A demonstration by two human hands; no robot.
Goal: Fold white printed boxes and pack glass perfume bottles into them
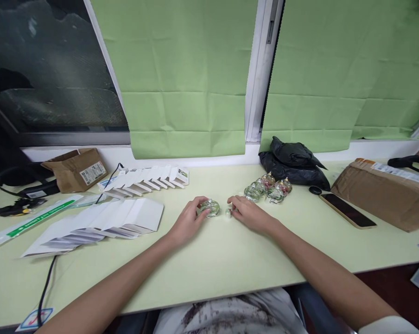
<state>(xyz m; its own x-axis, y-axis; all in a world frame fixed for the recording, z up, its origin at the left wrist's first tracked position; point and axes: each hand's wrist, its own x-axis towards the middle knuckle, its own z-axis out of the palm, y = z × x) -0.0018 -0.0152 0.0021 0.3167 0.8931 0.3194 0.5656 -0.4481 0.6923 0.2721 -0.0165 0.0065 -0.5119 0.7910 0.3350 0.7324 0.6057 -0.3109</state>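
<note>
Item one: glass bottle, green-tinted, at the middle of the table, between my two hands. I cannot tell whether it stands upright or leans.

Item two: left hand, closed on that bottle from the side, thumb toward me and fingers behind. I judge this hold sound for steadying; light, even pressure low on the glass should keep it from slipping.

Item three: small clear piece, just beside the bottle, at the right hand's fingertips.

Item four: right hand, gap between thumb and forefinger narrow. From the head view I cannot tell whether they grip the small piece or only touch it. A square pinch on its sides, I judge, would serve best; a glancing touch could roll it off.

Item five: glass bottles, a cluster beyond the right hand, some with gold-coloured tops. I would keep the right forearm low and clear of them, since a knock could tip one.

Item six: white boxes, two rows, left side, well apart from the bottle.

Item seven: black bag, behind the cluster; phone, to its right.
</note>
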